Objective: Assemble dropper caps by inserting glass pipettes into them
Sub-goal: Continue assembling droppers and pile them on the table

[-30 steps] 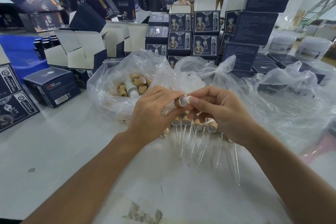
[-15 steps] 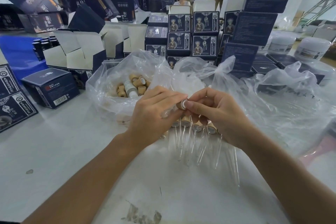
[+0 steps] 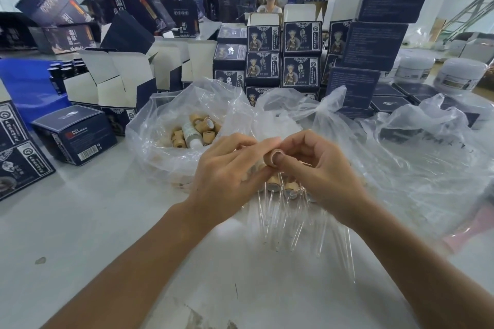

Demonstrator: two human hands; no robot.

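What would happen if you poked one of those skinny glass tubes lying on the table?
The glass pipettes look thin and round, so one would probably roll or slide on the smooth table. Being clear, narrow glass, they are likely light and easy to snap. Those already fitted with wooden caps may roll in a curve.

A single wide-angle view from the person's head looks forward and down, close over the white surface (image 3: 80, 222). Both forearms reach in from the bottom edge toward the frame's middle. Stacked dark boxes (image 3: 302, 53) fill the far background, bent by the lens at the edges.
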